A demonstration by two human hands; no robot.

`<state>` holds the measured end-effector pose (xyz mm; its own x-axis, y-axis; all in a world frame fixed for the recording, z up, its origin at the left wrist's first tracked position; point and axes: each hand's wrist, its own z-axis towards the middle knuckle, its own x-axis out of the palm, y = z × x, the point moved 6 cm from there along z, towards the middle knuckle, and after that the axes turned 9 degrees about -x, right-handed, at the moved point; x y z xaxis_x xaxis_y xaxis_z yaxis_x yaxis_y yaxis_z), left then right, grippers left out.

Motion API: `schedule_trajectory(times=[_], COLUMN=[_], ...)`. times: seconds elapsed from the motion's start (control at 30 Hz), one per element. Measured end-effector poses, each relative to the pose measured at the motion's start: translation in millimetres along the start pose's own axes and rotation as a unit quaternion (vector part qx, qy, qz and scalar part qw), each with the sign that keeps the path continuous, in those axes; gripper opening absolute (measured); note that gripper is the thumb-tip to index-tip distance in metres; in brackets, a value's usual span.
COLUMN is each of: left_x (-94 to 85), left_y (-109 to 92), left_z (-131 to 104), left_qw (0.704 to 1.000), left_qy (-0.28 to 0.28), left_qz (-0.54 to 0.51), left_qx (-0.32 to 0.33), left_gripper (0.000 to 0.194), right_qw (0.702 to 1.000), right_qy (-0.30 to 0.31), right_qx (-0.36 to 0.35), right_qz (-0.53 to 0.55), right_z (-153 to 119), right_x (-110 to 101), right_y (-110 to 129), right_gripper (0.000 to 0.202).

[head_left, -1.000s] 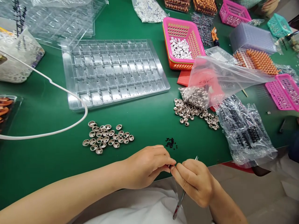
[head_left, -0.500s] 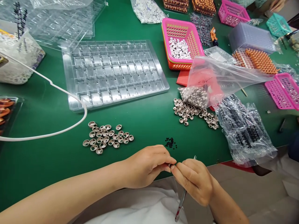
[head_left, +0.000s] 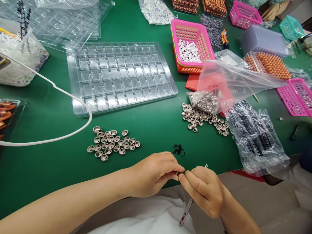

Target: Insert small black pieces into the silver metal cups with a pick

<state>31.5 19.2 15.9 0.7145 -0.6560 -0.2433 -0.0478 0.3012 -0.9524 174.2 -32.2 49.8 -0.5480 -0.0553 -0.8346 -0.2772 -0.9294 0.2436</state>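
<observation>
My left hand (head_left: 154, 175) is closed in a pinch at the table's front edge. A small metal cap (head_left: 178, 174) shows between its thumb and forefinger, mostly hidden by the fingertips. My right hand (head_left: 206, 191) meets it from the right, its fingertips against the same cap. Tweezers (head_left: 186, 212) lie under the curled right fingers, handle end down to the left, tips poking out above the knuckles. Just beyond the hands is a little heap of tiny black pieces (head_left: 178, 149). Several silver caps with holes (head_left: 110, 139) are spread out to the left; smaller-looking ones (head_left: 195, 114) lie at right.
A clear compartment tray (head_left: 124, 76) lies behind, with a white cable (head_left: 60, 139) curving over its left corner. Further right are a pink basket (head_left: 173, 39) of white ovals, a plastic bag (head_left: 206, 102) of caps and bags of black parts (head_left: 255, 136). Another person's hand (head_left: 271, 11) is far right.
The tweezers have tilted a little, the handle end swinging left and the tips right. Both hands keep their pinch on the cap. The view has shifted slightly.
</observation>
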Motion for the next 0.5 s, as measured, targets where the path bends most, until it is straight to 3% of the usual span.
schedule_trajectory(times=[0.5], left_x=[0.1], left_y=[-4.1], left_z=[-3.9], left_qw=[1.0], left_qy=[-0.027], left_qz=[-0.01], left_qx=[0.0], left_gripper=[0.021], right_qw=[0.999], right_qy=[-0.01], right_qx=[0.011], right_qz=[0.052], right_z=[-4.0], right_x=[2.9], right_y=[-2.3], right_gripper=[0.04])
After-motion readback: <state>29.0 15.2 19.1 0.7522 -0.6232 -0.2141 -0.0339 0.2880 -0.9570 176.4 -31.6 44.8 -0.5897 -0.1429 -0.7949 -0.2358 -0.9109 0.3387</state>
